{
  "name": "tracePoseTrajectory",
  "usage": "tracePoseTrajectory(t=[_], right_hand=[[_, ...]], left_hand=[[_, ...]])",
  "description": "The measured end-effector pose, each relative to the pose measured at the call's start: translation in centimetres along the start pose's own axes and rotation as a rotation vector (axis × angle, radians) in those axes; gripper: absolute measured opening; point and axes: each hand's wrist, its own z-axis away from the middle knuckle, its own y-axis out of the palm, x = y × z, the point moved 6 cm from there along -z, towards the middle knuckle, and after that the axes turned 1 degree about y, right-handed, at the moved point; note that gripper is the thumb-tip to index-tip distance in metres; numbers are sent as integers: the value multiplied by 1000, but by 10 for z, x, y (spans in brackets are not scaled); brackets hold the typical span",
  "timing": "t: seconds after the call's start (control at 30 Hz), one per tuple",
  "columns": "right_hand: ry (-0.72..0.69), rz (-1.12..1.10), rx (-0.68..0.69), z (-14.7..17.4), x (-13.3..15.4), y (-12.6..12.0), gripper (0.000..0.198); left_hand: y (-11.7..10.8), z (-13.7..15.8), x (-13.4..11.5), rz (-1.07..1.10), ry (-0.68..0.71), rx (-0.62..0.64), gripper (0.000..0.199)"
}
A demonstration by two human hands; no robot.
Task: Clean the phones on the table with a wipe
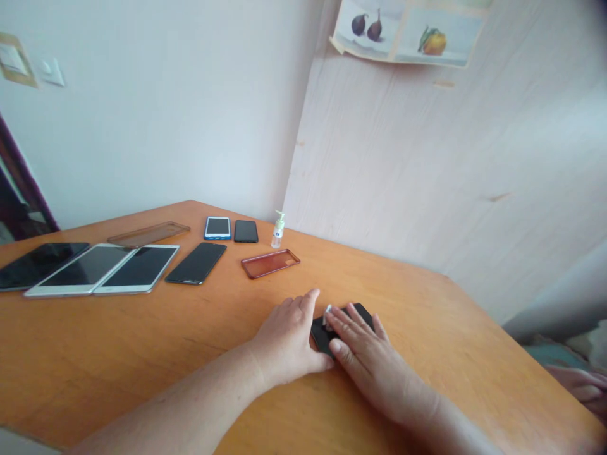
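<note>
On the wooden table lies a black smartphone [364, 312], partly covered by my hands. My left hand [290, 338] is at its left end, thumb and index finger apart around that end, the other fingers curled. Flat across the phone's upper face rests my right hand [367, 357], fingers spread. Under its fingertips is a small white wipe [327, 317], pressed on the phone; most of it is hidden. Beyond my hands are a reddish clear phone case [270, 263] and a small pump bottle [278, 230] with a pale green top.
Another black phone [196, 263] lies left of the case. Farther left are two white-framed tablets [137, 270], a dark tablet [40, 265] and a brownish clear case [149, 234]. A blue-edged phone [217, 227] and a small dark phone [246, 231] lie near the wall.
</note>
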Motion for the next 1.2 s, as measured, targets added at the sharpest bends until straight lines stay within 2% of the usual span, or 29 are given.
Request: tracePoseTrajectory(t=[0.1, 0.17, 0.23, 0.4, 0.47, 0.63, 0.7, 0.77, 0.9, 0.97, 1.03, 1.13, 1.2], right_hand=[[240, 92, -95, -7, -52, 0, 57], [285, 121, -117, -7, -65, 0, 60], [208, 113, -110, -3, -52, 0, 63], [-170, -13, 44, 14, 24, -1, 58], [-200, 5, 68, 16, 27, -2, 57], [28, 180, -48, 6, -38, -3, 51], [77, 209, -65, 5, -50, -3, 51], [55, 165, -54, 8, -39, -5, 54], [-150, 0, 80, 22, 20, -7, 60], [-183, -23, 124, 25, 30, -8, 62], [-113, 10, 103, 22, 14, -10, 62], [89, 119, 24, 14, -30, -15, 63], [168, 167, -2, 14, -44, -17, 63]], left_hand=[[1, 0, 0, -9, -9, 6, 106], [1, -1, 0, -19, -5, 7, 104], [1, -1, -1, -22, 12, 8, 100], [0, 0, -1, -18, 45, 0, 85], [-1, 0, -2, -21, 49, 0, 84], [-1, 0, -2, -43, 43, -2, 83], [-1, 0, -2, -54, 39, -10, 80], [-2, -1, -2, -56, 52, -11, 77], [-2, -1, -1, -57, 77, -36, 65], [-1, -2, 0, -54, 77, -43, 62], [0, -2, 1, -53, 76, -32, 66], [0, -3, 2, -56, 74, -17, 72], [0, -4, 2, -58, 69, -11, 72]])
